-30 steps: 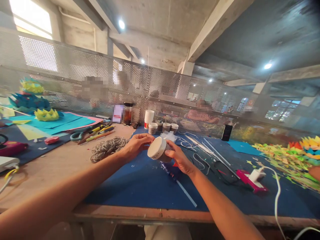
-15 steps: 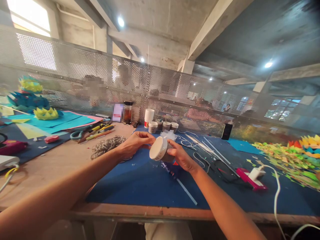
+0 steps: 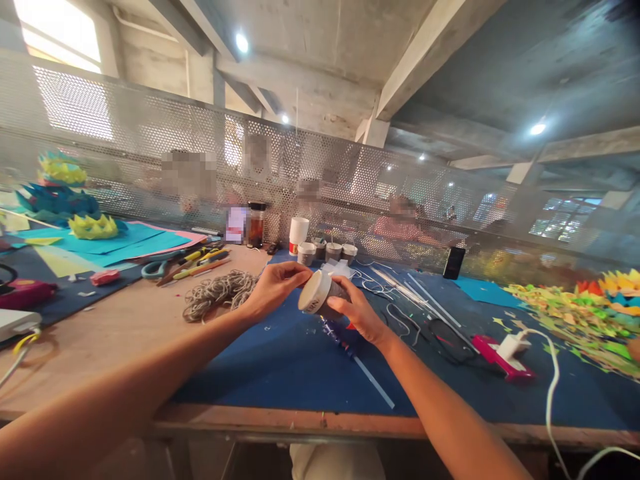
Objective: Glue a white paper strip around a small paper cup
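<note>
My right hand point(image 3: 361, 315) is wrapped round a paper cup point(image 3: 314, 293), tilted so that its pale round end points left towards me. The cup's side is partly covered in grey-brown cord, and a white band with dark lettering shows near that end. Against the cup's upper left edge, the fingers of my left hand point(image 3: 274, 288) are pinched together; what they hold is too small to make out. Left of that hand lies a loose heap of grey-brown cord point(image 3: 215, 297). Below the cup is a dark blue glue gun point(image 3: 337, 337), partly hidden, with a translucent glue stick point(image 3: 373, 380) sticking out.
Behind my hands stand white stacked cups point(image 3: 299, 230) and several cord-wrapped cups point(image 3: 334, 251). Pliers point(image 3: 160, 267) and yellow-handled tools lie left. A pink power strip point(image 3: 503, 359) with a white cable, a black phone point(image 3: 453, 263) and paper scraps point(image 3: 565, 313) are right. A perforated metal screen runs behind.
The cup has turned a little in my right hand, so more of its lettering shows. My left hand has shifted slightly, its fingers still pinched at the cup's edge.
</note>
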A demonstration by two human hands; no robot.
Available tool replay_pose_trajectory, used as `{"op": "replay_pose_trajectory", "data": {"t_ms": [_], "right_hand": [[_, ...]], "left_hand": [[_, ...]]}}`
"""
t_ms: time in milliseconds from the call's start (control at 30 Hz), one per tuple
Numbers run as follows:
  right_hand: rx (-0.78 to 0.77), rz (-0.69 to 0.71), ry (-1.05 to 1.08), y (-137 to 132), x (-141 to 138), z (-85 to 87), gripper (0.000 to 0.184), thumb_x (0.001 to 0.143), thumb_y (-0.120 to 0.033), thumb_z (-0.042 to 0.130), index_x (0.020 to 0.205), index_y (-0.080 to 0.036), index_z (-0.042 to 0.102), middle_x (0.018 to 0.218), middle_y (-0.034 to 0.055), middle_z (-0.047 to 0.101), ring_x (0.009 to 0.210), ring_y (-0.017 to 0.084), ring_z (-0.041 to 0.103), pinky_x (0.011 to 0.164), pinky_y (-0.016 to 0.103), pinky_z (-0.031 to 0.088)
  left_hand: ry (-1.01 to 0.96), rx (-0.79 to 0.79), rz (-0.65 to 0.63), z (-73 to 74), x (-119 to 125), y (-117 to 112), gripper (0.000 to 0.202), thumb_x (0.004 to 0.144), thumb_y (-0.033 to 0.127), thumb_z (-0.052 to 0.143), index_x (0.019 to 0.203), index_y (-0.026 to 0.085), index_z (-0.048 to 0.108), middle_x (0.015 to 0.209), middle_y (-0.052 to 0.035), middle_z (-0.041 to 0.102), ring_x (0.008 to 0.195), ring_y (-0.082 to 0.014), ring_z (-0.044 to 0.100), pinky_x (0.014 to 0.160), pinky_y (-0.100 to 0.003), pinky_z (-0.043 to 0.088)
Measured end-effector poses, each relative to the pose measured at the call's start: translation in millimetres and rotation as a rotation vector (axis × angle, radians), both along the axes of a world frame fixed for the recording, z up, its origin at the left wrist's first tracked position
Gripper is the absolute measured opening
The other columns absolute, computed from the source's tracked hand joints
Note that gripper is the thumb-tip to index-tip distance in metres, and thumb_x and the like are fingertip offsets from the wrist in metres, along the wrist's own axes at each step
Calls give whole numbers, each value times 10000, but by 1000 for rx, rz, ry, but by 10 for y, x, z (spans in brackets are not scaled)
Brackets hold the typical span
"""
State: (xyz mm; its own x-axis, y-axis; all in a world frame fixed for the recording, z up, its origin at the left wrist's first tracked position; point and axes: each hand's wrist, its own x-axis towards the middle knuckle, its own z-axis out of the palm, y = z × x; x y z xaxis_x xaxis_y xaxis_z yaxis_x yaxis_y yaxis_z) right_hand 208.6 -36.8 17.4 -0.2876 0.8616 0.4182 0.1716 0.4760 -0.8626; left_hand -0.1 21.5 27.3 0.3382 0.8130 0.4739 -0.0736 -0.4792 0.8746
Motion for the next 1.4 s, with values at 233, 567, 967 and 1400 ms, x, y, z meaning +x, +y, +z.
{"op": "replay_pose_trajectory", "data": {"t_ms": [233,567,967,1400], "right_hand": [[-42,38,33,-8,20,35,380,848,-385,654,1186,-216,608,1108,46,652,1042,254,583,913,387,455],[52,3,-31,7,-17,-38,413,851,-359,671,1232,-223,587,1216,57,630,1130,262,568,993,403,436],[-14,45,-5,-35,-10,48,402,845,-356,644,1215,-202,618,1231,62,622,1125,261,560,1004,382,416],[-24,48,-14,-23,-1,30,395,849,-360,646,1219,-224,623,1215,45,632,1142,271,560,1012,390,422]], "left_hand": [[-83,-188,-151,-58,-31,105,263,756,416,811,844,170,778,843,-44,759,786,-186,677,794,-301,539],[-15,-63,8,-65,15,74,264,712,406,819,784,162,751,794,-37,740,741,-172,645,731,-279,508],[-53,-150,-117,-52,-28,93,246,779,407,771,751,172,707,771,-17,699,720,-149,623,731,-267,506],[-78,-147,-124,-42,-35,83,222,794,389,728,731,177,708,778,-16,700,755,-160,625,758,-266,491]]}}
